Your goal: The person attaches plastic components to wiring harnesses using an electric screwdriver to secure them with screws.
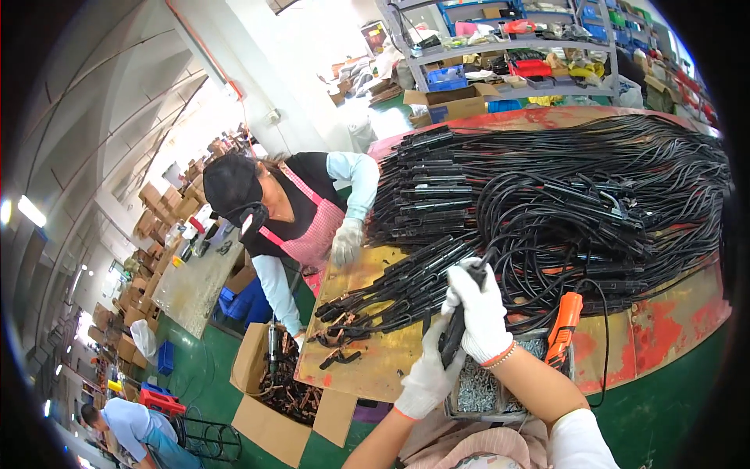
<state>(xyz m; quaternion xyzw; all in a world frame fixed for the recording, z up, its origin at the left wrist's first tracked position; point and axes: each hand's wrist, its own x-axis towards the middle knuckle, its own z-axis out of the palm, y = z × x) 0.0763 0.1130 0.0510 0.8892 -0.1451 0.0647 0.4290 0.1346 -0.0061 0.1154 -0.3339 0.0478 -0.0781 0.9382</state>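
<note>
Both my hands wear white gloves and meet over the table's near edge. My left hand [426, 378] is closed round the lower end of a long black part [452, 338]. Higher up, my right hand [478, 311] grips the same part, its fingers hiding much of it. Just right of my hands, an orange power screwdriver [564, 327] lies at the edge of a metal tray [455, 412] with small silver screws [476, 386]. Beyond my hands lies a row of similar black parts [426, 273], with black cables [516, 227] looped beside them.
Opposite on the left, a co-worker in a pink checked apron [311, 234] rests a gloved hand [346, 241] near the table [375, 367]. Their other hand reaches toward an open cardboard box [266, 426] of black and copper pieces. Cables cover the table's far side; shelves [508, 47] stand behind.
</note>
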